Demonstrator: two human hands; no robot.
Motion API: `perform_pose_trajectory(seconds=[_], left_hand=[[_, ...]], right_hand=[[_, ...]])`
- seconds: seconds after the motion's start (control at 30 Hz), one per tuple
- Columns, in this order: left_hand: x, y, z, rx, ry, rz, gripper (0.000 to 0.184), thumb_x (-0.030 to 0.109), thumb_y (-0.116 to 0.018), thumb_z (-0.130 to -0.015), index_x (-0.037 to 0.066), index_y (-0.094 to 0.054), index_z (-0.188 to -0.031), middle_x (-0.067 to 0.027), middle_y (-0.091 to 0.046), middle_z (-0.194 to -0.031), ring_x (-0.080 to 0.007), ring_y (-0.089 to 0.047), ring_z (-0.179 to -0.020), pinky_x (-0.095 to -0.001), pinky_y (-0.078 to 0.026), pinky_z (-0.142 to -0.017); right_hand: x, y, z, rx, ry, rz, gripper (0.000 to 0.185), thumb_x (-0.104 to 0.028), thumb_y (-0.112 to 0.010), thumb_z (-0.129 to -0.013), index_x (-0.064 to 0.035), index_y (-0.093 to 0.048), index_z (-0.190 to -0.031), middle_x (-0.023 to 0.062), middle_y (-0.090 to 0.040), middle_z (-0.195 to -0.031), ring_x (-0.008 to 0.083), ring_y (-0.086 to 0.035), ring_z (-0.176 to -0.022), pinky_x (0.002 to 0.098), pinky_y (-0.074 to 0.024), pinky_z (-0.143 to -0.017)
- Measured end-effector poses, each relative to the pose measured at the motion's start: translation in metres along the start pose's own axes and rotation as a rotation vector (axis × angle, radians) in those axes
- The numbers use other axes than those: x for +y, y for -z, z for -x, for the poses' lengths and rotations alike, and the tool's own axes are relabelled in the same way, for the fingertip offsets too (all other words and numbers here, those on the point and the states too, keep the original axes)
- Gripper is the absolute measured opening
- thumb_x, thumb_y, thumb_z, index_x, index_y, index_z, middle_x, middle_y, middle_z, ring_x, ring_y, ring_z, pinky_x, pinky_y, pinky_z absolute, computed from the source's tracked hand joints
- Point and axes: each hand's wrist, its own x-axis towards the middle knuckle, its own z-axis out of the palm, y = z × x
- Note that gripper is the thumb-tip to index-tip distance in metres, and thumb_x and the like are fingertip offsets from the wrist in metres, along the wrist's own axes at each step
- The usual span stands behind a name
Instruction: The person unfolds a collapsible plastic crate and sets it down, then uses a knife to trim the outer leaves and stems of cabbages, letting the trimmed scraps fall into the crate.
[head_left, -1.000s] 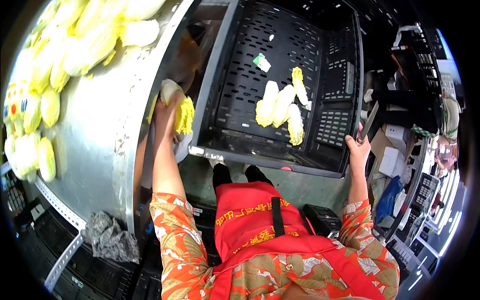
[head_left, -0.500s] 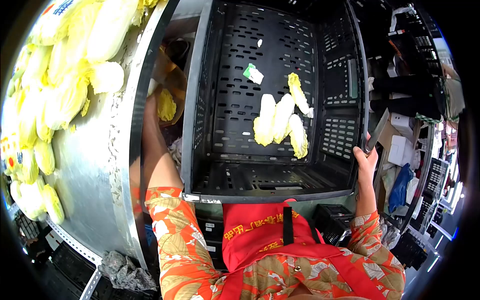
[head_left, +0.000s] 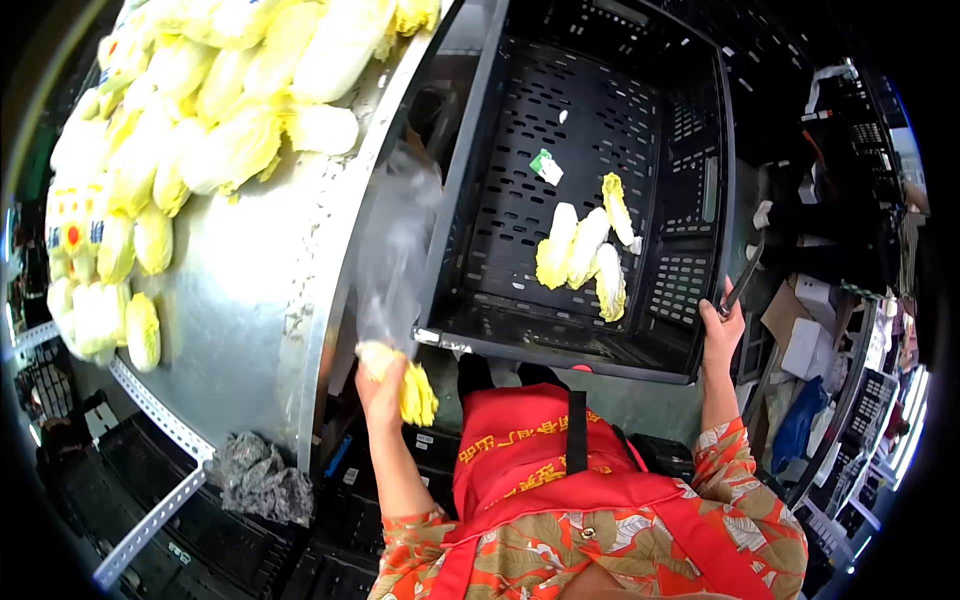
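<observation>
My left hand point(head_left: 381, 392) is closed on a small napa cabbage point(head_left: 416, 394), its yellow leaves sticking out to the right. A clear plastic bag point(head_left: 395, 250) stretches up from that hand, between the metal table and the crate. My right hand point(head_left: 722, 330) is wrapped round the handle of a knife point(head_left: 745, 278), blade pointing up, beside the right edge of the black crate point(head_left: 560, 362). Inside the crate lie several cabbage pieces point(head_left: 588, 245) and a green and white scrap point(head_left: 546, 167).
Many cabbages point(head_left: 230, 150) are piled on the metal table point(head_left: 250, 290) at left. A grey crumpled bundle point(head_left: 258, 480) hangs by its lower corner. Dark crates lie below. At right are a blue bag point(head_left: 800, 425), white boxes point(head_left: 805, 345) and a person's dark-clothed legs point(head_left: 825, 235).
My left hand has come out from beside the crate, down towards me, with the cabbage and the plastic bag. My right hand still holds the knife. The view has shifted.
</observation>
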Motion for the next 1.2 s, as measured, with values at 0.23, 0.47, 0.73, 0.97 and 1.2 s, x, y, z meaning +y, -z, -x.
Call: perform_pose_trajectory(seconds=[0.23, 0.47, 0.73, 0.97, 1.2], left_hand=[[-0.014, 0.074, 0.129, -0.196, 0.149, 0.329, 0.059, 0.034, -0.075, -0.073, -0.003, -0.046, -0.109, -0.0147, -0.059, -0.083, -0.0262, -0.06, -0.062, -0.0394, -0.053, -0.059], [-0.027, 0.079, 0.154, -0.195, 0.169, 0.505, 0.078, 0.039, -0.079, -0.068, -0.001, -0.039, -0.121, -0.0151, -0.056, -0.099, -0.0287, -0.06, -0.075, -0.0389, -0.054, -0.061], [-0.024, 0.057, 0.182, -0.329, 0.193, 0.521, 0.077, 0.041, -0.08, -0.065, -0.001, -0.043, -0.118, -0.015, -0.059, -0.091, -0.0284, -0.062, -0.062, -0.0418, -0.055, -0.06], [-0.021, 0.048, 0.21, -0.451, 0.177, 0.623, 0.077, 0.038, -0.081, -0.064, -0.004, -0.043, -0.117, -0.0161, -0.061, -0.084, -0.0288, -0.064, -0.063, -0.0435, -0.055, -0.062], [-0.036, 0.079, 0.196, -0.072, 0.331, 0.249, 0.038, 0.025, -0.07, -0.078, 0.001, -0.053, -0.102, -0.0127, -0.063, -0.077, -0.0248, -0.064, -0.062, -0.0353, -0.054, -0.055]], right_hand=[[0.005, 0.001, -0.003, -0.024, -0.016, -0.004, 0.05, -0.005, -0.062, -0.08, 0.0042, -0.047, -0.127, 0.0059, -0.06, -0.1, 0.0085, -0.056, -0.084, 0.0219, -0.0443, -0.078], [0.01, 0.022, -0.024, 0.076, 0.149, 0.213, 0.047, -0.015, -0.07, -0.079, -0.0021, -0.056, -0.122, 0.0034, -0.06, -0.09, 0.0065, -0.048, -0.072, 0.0185, -0.0402, -0.066], [-0.118, -0.032, 0.081, -0.873, 0.474, 0.107, 0.027, -0.004, -0.055, -0.084, -0.0035, -0.061, -0.11, 0.0067, -0.068, -0.092, 0.0079, -0.059, -0.068, 0.0231, -0.05, -0.064], [-0.054, -0.128, 0.142, -1.203, 0.438, 0.359, 0.044, -0.017, -0.067, -0.075, -0.005, -0.058, -0.116, 0.0115, -0.058, -0.107, 0.0195, -0.059, -0.088, 0.0298, -0.0494, -0.069], [-0.046, -0.13, 0.16, -1.278, 0.276, 0.057, 0.014, -0.013, -0.067, -0.074, -0.0026, -0.064, -0.083, 0.009, -0.061, -0.08, 0.0189, -0.06, -0.073, 0.0302, -0.0474, -0.066]])
